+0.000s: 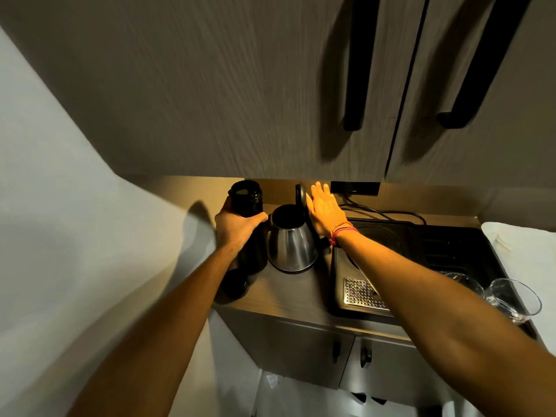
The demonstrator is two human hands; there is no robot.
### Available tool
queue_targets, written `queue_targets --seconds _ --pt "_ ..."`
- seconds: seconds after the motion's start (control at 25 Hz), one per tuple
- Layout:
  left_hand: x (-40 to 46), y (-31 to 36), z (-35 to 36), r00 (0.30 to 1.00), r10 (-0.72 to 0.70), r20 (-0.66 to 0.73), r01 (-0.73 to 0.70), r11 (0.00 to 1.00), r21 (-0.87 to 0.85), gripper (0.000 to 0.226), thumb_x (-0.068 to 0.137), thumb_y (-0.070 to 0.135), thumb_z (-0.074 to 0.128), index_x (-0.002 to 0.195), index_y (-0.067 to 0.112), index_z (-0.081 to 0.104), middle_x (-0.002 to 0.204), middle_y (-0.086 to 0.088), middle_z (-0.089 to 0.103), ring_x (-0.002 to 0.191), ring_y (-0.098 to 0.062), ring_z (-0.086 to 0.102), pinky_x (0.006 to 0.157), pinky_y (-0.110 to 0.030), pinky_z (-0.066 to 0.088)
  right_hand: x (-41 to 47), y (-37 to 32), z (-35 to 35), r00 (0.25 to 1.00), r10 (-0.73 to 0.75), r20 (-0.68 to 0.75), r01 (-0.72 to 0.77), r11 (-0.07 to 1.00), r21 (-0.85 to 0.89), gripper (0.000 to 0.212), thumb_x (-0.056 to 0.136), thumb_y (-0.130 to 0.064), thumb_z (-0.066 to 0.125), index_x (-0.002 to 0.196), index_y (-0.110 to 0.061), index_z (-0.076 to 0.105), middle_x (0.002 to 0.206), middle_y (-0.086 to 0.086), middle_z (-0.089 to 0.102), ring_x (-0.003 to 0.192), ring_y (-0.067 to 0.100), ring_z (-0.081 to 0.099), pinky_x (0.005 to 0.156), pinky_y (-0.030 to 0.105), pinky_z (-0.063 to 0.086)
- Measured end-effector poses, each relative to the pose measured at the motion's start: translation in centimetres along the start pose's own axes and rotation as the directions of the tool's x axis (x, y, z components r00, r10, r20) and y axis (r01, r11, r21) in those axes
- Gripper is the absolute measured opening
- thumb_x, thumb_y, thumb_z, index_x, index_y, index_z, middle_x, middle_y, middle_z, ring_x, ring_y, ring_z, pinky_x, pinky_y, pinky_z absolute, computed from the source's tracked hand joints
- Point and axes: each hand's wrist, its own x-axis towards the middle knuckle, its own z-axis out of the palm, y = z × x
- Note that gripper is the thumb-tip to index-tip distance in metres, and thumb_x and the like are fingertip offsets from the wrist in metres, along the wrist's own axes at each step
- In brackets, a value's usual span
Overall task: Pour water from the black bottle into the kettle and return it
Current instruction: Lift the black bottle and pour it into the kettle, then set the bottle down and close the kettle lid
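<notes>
The black bottle (247, 203) stands upright at the left end of the counter, uncapped, its mouth open. My left hand (236, 225) is wrapped around its middle. Its round black cap (236, 284) lies on the counter in front of it. Right beside the bottle sits the steel kettle (291, 242), its mouth open and its black lid (300, 194) tipped up at the back. My right hand (323, 210) is held flat with fingers together against the raised lid, holding nothing.
A black coffee machine with a perforated drip tray (361, 293) stands right of the kettle. Two clear glasses (511, 299) sit at the far right. Wooden upper cabinets (240, 85) hang low overhead. A wall (60, 206) closes the left side.
</notes>
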Motion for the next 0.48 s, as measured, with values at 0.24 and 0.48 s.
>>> queue_targets --seconds 0.24,0.48 --pt "0.0 -3.1 0.7 0.995 -0.081 -0.061 0.071 0.985 -0.158 0.078 0.059 0.026 0.096 0.129 0.016 0.063 0.119 -0.004 0.072 0.111 -0.022 0.066 0.093 -0.034 0.055 0.4 -1.8 1.3 0.999 0.026 0.027 -0.027 0.998 0.062 0.046 0.099 -0.043 0.032 0.122 -0.005 0.045 0.122 0.024 0.051 0.112 0.046 0.052 0.090 0.051 0.044" --pt "-0.3 -5.6 1.3 0.991 -0.112 -0.073 0.101 0.984 -0.144 0.083 0.060 0.029 0.096 0.134 0.017 0.060 0.126 -0.006 0.069 0.119 -0.025 0.063 0.096 -0.032 0.050 0.5 -3.1 3.1 0.996 -0.082 0.036 0.086 0.988 -0.130 0.044 0.099 -0.039 0.029 0.121 -0.006 0.048 0.119 0.017 0.058 0.114 0.035 0.053 0.100 0.050 0.042"
